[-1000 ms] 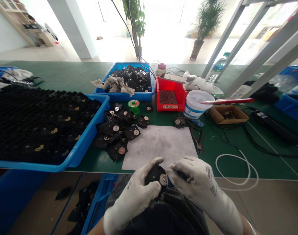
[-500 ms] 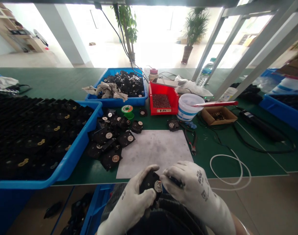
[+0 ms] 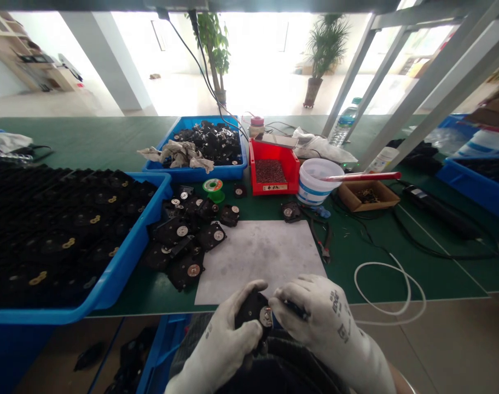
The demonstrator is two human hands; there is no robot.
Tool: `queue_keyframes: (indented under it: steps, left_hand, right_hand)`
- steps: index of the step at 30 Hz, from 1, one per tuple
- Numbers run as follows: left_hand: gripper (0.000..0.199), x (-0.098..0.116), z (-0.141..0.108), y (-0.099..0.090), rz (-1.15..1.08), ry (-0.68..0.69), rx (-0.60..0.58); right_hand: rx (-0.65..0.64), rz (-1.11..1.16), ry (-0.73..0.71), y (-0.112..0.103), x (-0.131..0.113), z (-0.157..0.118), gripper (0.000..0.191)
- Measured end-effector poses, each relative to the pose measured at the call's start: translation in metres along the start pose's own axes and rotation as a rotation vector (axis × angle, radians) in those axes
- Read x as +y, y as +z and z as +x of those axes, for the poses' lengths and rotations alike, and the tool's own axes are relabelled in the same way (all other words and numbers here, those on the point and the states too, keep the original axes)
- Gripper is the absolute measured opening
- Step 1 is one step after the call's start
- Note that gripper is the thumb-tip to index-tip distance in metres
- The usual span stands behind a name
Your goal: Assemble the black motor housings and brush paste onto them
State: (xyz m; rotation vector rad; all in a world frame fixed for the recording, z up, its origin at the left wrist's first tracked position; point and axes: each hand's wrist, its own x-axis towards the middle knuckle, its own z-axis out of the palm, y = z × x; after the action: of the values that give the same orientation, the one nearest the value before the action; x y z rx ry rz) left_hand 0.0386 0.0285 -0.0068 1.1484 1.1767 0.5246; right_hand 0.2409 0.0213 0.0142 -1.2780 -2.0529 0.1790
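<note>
just one part (image 3: 249, 311) in left hand (image 3: 221, 340)

Wearing white gloves (image 3: 212, 347), dark cloth (image 3: 283, 358) below
Close-fitting, running past the wrists; on right hand (image 3: 321, 317), printed in dark grey across the back, block lettering partly reading EDGE plus a small boxed symbol; on left hand (image 3: 224, 328), marked smaller, toward the wrist, too small to read; creased over the lap

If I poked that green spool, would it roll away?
Probably not at first: the green spool seems to stand on a flat end. Knocked over, it might roll, since its rims look round. The black parts beside it would likely block one side.
</note>
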Motion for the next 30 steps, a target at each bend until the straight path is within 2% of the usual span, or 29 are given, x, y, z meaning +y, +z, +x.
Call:
queue_keyframes:
  steps: [8,16,24,30]
  left_hand:
    - [0.070,0.0011,0.0015,-0.0002,-0.029,-0.026,-0.038]
    - [0.067,0.0015,0.0020,-0.0012,0.038,0.013,0.004]
    - [0.069,0.0048,0.0010,0.0000,0.031,-0.034,0.008]
    - [0.070,0.0039,0.0009,-0.0003,0.057,0.010,0.018]
  right_hand:
    - [0.011,-0.024,-0.012,0.0012,0.0018,-0.0010,0.047]
    - [0.012,-0.041,-0.020,-0.0018,0.0019,0.0010,0.049]
    - [0.000,-0.030,-0.010,-0.0017,0.0029,0.0000,0.047]
    - [0.032,-0.047,-0.020,-0.0033,0.0027,-0.0001,0.049]
